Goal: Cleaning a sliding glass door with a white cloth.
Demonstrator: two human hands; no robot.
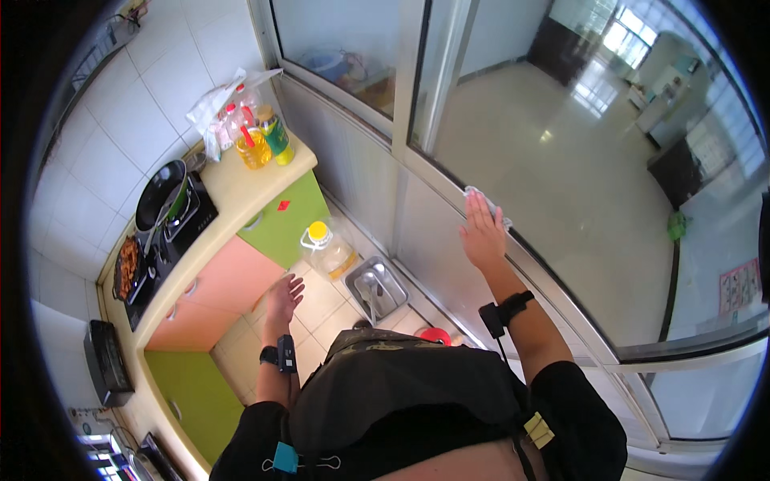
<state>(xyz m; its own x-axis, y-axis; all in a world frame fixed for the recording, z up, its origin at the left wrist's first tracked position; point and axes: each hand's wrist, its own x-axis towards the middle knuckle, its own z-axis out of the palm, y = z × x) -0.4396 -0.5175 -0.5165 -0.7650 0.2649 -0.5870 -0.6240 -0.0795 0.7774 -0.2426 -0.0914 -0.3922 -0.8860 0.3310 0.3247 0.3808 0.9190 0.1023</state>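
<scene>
My right hand (483, 235) lies flat, fingers extended, on a white cloth (494, 210), which it presses against the metal frame rail (442, 179) below the large glass pane (559, 198). Parts of the cloth show at the fingertips and beside the hand. My left hand (285, 296) hangs in the air above the tiled floor, fingers slightly curled and apart, with nothing in it. Below and ahead of it stands a large plastic jug with a yellow cap (329, 252). A metal basin (376, 287) holding ladle-like utensils sits on the floor beside the jug.
To the left, a curved counter (240, 225) bears a gas stove with a black wok (161, 195) and a pan of browned food (127, 267). Oil bottles (254, 147) and a plastic bag (216, 111) stand at its far end. A red object (435, 335) is low before me.
</scene>
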